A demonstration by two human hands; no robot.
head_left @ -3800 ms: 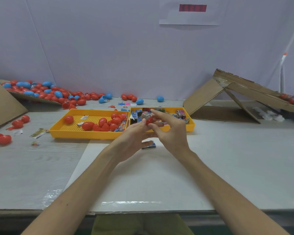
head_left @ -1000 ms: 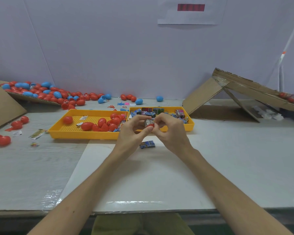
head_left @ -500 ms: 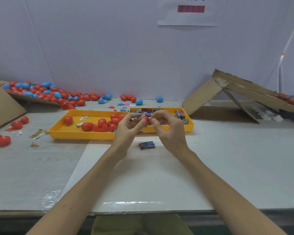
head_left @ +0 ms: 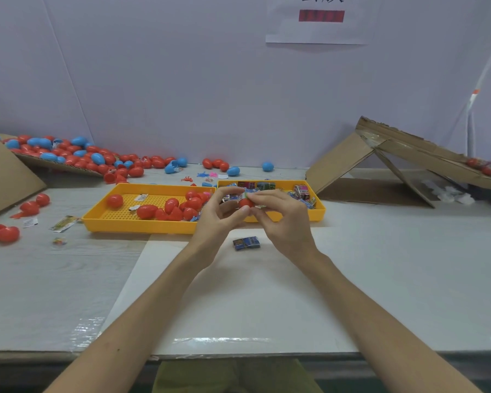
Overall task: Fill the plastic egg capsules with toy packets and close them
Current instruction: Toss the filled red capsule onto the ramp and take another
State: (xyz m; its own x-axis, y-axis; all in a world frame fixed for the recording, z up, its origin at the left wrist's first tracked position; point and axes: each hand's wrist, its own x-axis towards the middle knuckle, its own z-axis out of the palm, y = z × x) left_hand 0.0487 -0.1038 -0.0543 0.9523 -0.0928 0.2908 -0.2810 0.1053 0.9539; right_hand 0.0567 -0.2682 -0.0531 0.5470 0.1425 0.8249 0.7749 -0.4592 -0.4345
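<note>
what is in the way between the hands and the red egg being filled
Nothing visible. The left hand and right hand both grip the red egg, with a packet at its top. The loose blue packet lies on the white sheet below, apart from them.

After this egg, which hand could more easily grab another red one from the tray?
Likely the left hand: it is beside the yellow tray of red eggs. The right hand, also on the held egg, is over the packet tray.

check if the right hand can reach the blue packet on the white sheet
Probably yes: the blue packet lies uncovered close by the right hand. But that hand and the left hand both pinch the red capsule, so it must let go first.
</note>
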